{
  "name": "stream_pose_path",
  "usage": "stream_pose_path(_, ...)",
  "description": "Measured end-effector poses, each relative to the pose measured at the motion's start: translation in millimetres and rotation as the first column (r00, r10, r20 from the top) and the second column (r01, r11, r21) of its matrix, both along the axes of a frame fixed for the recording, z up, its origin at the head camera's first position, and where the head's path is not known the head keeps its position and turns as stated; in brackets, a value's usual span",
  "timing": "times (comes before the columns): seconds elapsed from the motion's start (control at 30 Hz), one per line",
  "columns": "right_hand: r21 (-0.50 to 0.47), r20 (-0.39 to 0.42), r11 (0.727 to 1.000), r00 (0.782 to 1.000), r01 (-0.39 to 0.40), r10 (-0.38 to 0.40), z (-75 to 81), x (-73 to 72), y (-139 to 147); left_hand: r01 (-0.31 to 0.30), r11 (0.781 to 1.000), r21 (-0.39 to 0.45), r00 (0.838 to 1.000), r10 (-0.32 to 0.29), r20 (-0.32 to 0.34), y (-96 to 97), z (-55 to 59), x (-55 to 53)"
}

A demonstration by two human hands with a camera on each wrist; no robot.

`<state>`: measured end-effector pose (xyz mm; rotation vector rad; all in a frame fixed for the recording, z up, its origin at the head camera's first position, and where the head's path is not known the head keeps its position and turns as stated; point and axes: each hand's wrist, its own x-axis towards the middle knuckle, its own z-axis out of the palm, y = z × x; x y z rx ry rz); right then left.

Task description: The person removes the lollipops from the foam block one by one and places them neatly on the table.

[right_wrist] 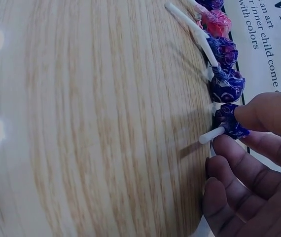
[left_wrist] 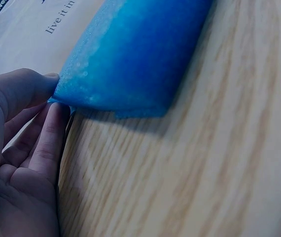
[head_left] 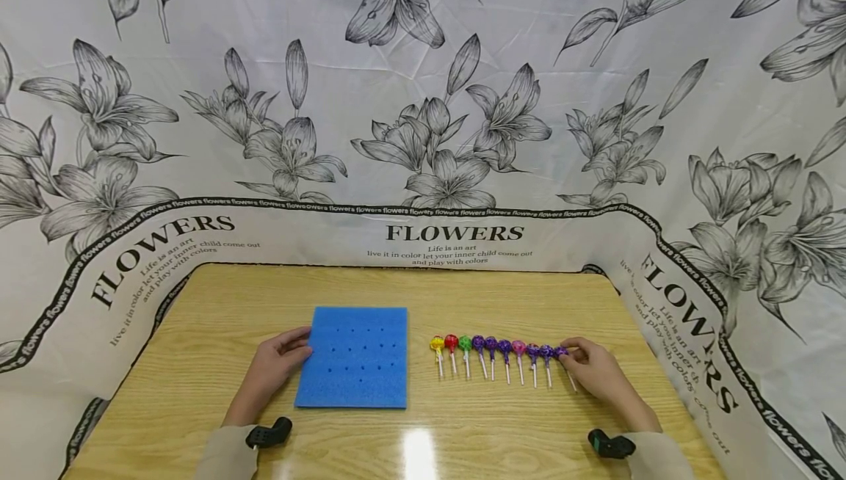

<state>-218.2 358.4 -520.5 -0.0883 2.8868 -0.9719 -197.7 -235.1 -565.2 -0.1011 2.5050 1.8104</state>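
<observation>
A blue foam board (head_left: pixel 350 392) with several small holes lies left of the table's middle. At its left edge, my left hand (head_left: pixel 269 366) pinches the foam between thumb and fingers; the left wrist view shows the thumb (left_wrist: pixel 32 84) on the board's corner. To the right, several wrapped lollipops stretch in a row: yellow (head_left: pixel 438 344), red (head_left: pixel 452 341), green (head_left: pixel 465 344), pink (head_left: pixel 518 348), and several purple. My right hand (head_left: pixel 598 370) pinches the wrapped head of the rightmost purple lollipop (right_wrist: pixel 226 117), its white stick pointing toward the near side.
The wooden table (head_left: pixel 502 436) has a glossy top with light reflections near its front. Behind and beside it hangs a white cloth (head_left: pixel 456 245) printed with flowers and lettering. A dark band device sits on each wrist.
</observation>
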Motion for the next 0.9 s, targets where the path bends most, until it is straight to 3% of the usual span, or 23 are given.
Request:
stream_pose_path(0.53,0.005,-0.014,1.0,1.0,0.021,-0.021,1.1,2.8,1.8,-0.003,1.0,-0.029,1.0,0.004,0.01,2.2,0.4,-5.6)
stream_pose_path(0.9,0.021,-0.008,1.0,1.0,0.016,-0.015,2.5,2.2,1.8,-0.03,0.993,-0.115,1.0,0.03,0.0,0.9,3.6,-6.7)
